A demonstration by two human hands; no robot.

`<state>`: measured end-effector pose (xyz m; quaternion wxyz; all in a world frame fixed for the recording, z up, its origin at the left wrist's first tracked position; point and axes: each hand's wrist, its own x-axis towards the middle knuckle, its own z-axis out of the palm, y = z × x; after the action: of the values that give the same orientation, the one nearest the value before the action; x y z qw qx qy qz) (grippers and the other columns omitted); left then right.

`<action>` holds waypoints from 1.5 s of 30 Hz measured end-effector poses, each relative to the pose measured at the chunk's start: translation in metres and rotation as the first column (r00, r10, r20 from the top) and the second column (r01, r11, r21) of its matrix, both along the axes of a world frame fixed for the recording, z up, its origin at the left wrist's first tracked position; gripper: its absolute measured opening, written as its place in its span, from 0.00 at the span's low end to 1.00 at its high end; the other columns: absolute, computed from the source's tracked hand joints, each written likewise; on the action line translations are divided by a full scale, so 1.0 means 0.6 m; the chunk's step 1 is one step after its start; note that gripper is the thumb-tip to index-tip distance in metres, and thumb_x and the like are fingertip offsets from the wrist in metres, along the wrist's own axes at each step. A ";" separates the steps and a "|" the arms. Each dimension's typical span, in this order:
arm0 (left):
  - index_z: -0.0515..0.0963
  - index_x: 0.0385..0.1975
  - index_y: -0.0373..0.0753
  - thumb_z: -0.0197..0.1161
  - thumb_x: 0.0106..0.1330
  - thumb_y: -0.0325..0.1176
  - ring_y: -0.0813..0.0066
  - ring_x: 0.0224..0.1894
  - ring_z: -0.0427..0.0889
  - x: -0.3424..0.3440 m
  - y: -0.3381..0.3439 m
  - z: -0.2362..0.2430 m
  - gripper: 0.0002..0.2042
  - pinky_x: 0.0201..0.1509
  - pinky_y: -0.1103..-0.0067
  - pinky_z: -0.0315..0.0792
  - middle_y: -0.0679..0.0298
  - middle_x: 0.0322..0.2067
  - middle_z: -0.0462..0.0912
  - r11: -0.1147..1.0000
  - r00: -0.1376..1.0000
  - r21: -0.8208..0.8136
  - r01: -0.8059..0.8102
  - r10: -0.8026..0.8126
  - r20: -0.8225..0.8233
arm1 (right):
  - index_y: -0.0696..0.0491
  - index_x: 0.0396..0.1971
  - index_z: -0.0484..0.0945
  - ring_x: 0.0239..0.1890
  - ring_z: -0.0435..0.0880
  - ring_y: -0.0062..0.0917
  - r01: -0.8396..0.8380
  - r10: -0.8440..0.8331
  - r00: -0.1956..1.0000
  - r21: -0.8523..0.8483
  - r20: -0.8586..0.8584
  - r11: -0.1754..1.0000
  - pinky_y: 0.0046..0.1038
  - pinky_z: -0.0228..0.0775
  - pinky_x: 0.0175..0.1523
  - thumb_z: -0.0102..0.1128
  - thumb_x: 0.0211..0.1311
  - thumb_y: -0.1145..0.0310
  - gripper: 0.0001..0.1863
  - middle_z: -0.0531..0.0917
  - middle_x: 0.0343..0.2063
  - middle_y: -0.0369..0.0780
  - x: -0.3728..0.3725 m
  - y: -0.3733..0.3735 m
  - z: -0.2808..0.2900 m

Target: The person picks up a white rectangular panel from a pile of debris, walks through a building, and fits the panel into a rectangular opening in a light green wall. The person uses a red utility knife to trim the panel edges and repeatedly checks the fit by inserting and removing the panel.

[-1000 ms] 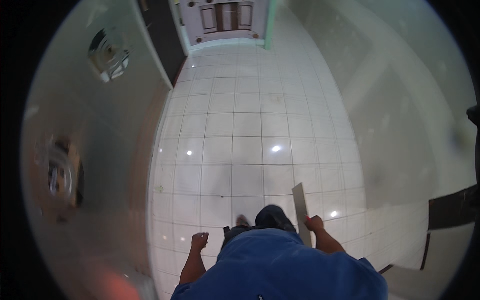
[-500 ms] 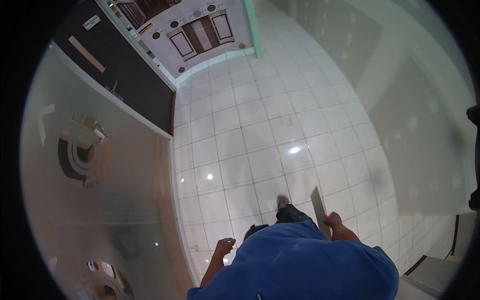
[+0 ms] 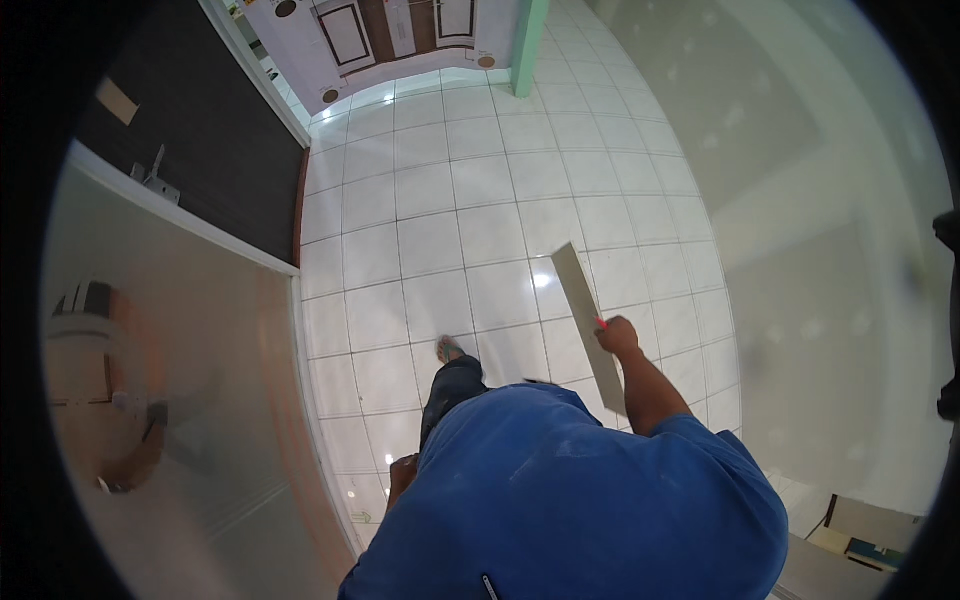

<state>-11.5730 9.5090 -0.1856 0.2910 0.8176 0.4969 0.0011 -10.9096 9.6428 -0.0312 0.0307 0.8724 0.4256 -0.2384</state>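
My right hand grips a long flat grey board, held out at my right side with its far end tilted toward the left. Something small and red is pinched at the same hand; I cannot make out what it is. My left hand hangs low at my left side, mostly hidden behind my blue shirt, so its fingers are not clear. My sandalled foot steps on the white tiled floor below dark trousers.
A dark door with a lever handle and a frosted glass panel line the left. A pale wall with patches runs along the right. Ahead stand a printed display board and a mint-green post.
I have walked forward, and the dark door is closer. My right hand with the board has swung forward and up; my left hand has moved back behind my shirt.
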 end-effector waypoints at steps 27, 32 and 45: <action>0.87 0.37 0.43 0.61 0.66 0.52 0.67 0.24 0.85 0.086 1.319 0.164 0.18 0.34 0.71 0.80 0.57 0.24 0.86 0.493 0.579 -0.457 -0.741 0.813 -0.060 | 0.59 0.27 0.85 0.33 0.88 0.44 -0.190 0.195 0.979 0.083 -0.055 0.978 0.40 0.79 0.42 0.69 0.51 0.54 0.20 0.87 0.28 0.50 0.049 1.430 -0.089; 0.86 0.36 0.38 0.65 0.62 0.55 0.72 0.20 0.83 0.074 1.448 0.102 0.23 0.29 0.74 0.82 0.61 0.20 0.83 0.228 0.418 -0.617 -0.753 0.890 -0.181 | 0.56 0.27 0.86 0.30 0.87 0.42 -0.277 0.321 0.942 0.311 -0.099 0.909 0.40 0.77 0.38 0.68 0.55 0.55 0.16 0.84 0.21 0.49 -0.054 1.771 0.047; 0.85 0.43 0.38 0.61 0.65 0.54 0.52 0.49 0.84 -0.069 2.195 0.162 0.24 0.56 0.64 0.76 0.50 0.43 0.87 0.561 0.575 -0.264 -0.785 0.818 0.030 | 0.49 0.33 0.86 0.35 0.85 0.48 -0.700 0.772 0.629 0.365 -0.093 0.614 0.45 0.76 0.42 0.62 0.60 0.56 0.12 0.85 0.30 0.49 -0.440 2.302 0.213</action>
<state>-11.6143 10.8258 -0.0886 0.3837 0.4612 0.7879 0.1389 -11.1734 11.0238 0.0966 -0.0554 0.5764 0.7785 -0.2422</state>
